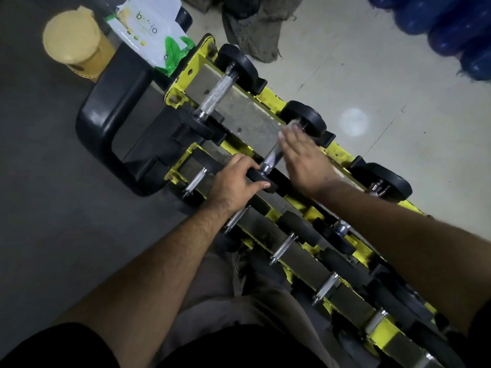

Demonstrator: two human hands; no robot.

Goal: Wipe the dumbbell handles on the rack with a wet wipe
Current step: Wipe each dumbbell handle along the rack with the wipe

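Yellow rack (268, 96) on pale tiled floor (385, 75).

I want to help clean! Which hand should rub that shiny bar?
Probably the right hand: it already lies over the dumbbell handle, while the left hand grips the black end weight, steadying it.

Rack frame (276, 102) chipped yellow; dumbbell heads (305, 118) matte black; handles (218, 88) cross-hatched silver. Wipes pouch (148, 30) white, green leaf print. Tub (74, 41) tan
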